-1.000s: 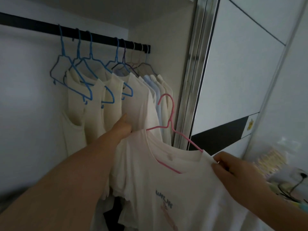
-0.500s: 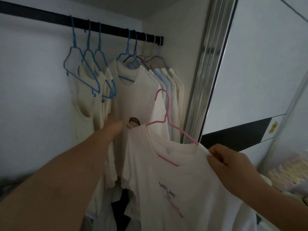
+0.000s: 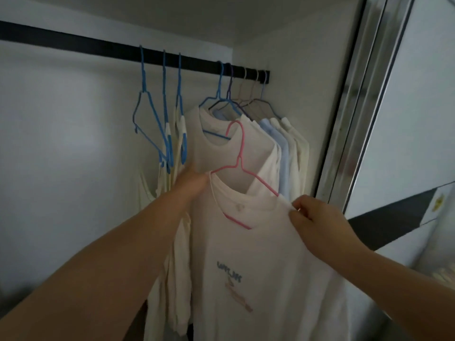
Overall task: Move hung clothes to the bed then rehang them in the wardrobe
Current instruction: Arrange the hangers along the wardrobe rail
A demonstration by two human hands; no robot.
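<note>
A white printed T-shirt (image 3: 258, 254) hangs on a pink wire hanger (image 3: 240, 166), held up in front of the wardrobe, below the black rail (image 3: 98, 49). My right hand (image 3: 317, 219) pinches the shirt's right shoulder over the hanger's end. My left hand (image 3: 193, 182) is at the shirt's left shoulder, its fingers hidden behind the cloth. Several pale shirts (image 3: 283, 148) hang on the rail's right end on blue and pale hangers. Further left on the rail, blue hangers (image 3: 160, 124) carry cream tops.
The wardrobe's white back wall (image 3: 61, 143) spreads to the left, with a long bare stretch of rail above it. A sliding door with a silver frame (image 3: 354, 124) stands close on the right.
The pink hanger and its shirt have risen closer to the rail. My left hand has moved up with the shirt's left shoulder, and the view has tilted upward.
</note>
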